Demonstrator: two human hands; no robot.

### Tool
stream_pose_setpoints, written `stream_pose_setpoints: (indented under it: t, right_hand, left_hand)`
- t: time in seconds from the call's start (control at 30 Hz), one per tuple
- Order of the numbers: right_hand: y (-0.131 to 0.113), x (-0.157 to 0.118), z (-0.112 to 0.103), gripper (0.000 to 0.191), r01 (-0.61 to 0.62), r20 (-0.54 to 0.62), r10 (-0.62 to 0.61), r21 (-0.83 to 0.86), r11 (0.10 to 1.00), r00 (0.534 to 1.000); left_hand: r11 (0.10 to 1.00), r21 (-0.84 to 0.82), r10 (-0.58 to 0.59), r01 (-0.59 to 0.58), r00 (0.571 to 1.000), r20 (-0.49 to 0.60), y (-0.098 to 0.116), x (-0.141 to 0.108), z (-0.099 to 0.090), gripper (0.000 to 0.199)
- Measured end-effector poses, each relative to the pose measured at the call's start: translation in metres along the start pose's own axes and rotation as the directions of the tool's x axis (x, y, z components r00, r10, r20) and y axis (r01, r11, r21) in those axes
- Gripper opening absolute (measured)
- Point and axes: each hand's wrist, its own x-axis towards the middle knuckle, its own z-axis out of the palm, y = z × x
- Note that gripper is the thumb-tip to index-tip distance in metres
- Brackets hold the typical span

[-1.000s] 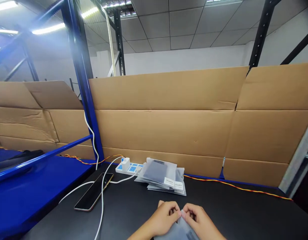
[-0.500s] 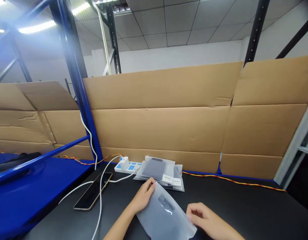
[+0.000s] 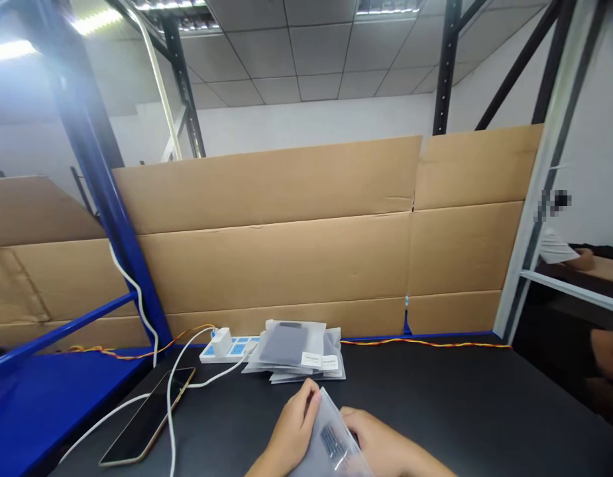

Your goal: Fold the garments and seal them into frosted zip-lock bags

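Note:
A frosted grey zip bag (image 3: 332, 442) with a dark printed patch stands tilted between my hands at the bottom of the view. My left hand (image 3: 293, 424) grips its left edge, and my right hand (image 3: 378, 442) holds its right side. The lower part of the bag runs out of the picture. Just beyond my left hand lies a stack of similar frosted bags (image 3: 293, 351), with a dark item showing through the top one and white labels at its front corner. Neither hand touches the stack.
A white power strip (image 3: 229, 349) with a plugged-in charger (image 3: 221, 342) lies left of the stack, and a phone (image 3: 147, 416) rests on the black table (image 3: 485, 397) amid white cables. Cardboard sheets (image 3: 266, 232) and a blue shelf (image 3: 62, 397) border the table. A person (image 3: 555, 246) works beyond the right upright.
My hands have moved closer together, and the bag has gone from lying broad and flat to standing narrow and tilted between them. The view has turned right, bringing a person into sight.

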Motion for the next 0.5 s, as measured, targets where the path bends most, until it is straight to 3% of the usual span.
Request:
stream_pose_setpoints:
  t: [0.13, 0.3, 0.4, 0.5]
  right_hand:
    - [0.022, -0.002, -0.020, 0.008, -0.157, -0.168, 0.189, 0.187, 0.970, 0.968]
    - [0.054, -0.013, -0.062, 0.018, -0.228, -0.291, 0.339, 0.354, 0.907, 0.895]
    - [0.068, -0.028, -0.081, 0.020, -0.223, -0.395, 0.382, 0.391, 0.893, 0.836]
    - [0.073, -0.053, -0.087, 0.028, -0.213, -0.422, 0.383, 0.397, 0.893, 0.821]
  left_hand:
    - [0.999, 0.055, 0.002, -0.003, 1.000, 0.025, 0.001, 0.001, -0.003, 0.027]
    - [0.970, 0.242, -0.007, -0.011, 0.997, 0.075, -0.004, 0.001, -0.017, 0.021]
    - [0.912, 0.409, -0.022, -0.026, 0.993, 0.113, -0.021, -0.002, -0.041, 0.021]
    - [0.831, 0.556, -0.074, 0.019, 0.994, 0.077, -0.053, -0.012, -0.083, 0.025]
